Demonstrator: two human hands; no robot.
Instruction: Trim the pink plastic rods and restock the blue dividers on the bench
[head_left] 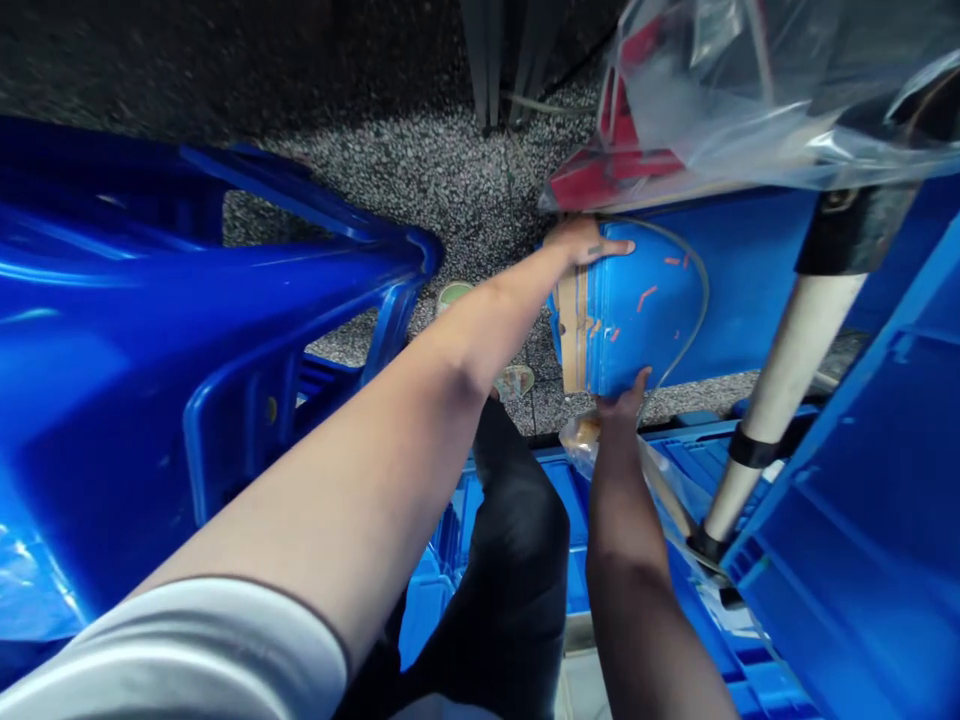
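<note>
A stack of flat blue sheets (637, 310) with small orange-red marks on top lies low over the floor, brown cardboard (574, 335) showing along its near-left edge. My left hand (586, 243) grips the stack's upper corner, thumb across the top face and the other fingers hidden at the edge. At the lower edge, my right hand (624, 398) holds the same stack, its thumb pointing up along the side. A thin pale cord (703, 290) curves over the sheets.
A blue plastic stool (315, 260) takes up the left. Clear plastic wrapping (735, 110) over red items hangs at upper right. A white pole (795, 340) with black joints slants on the right, beside a large blue crate (877, 470). Speckled flooring (450, 170) shows between.
</note>
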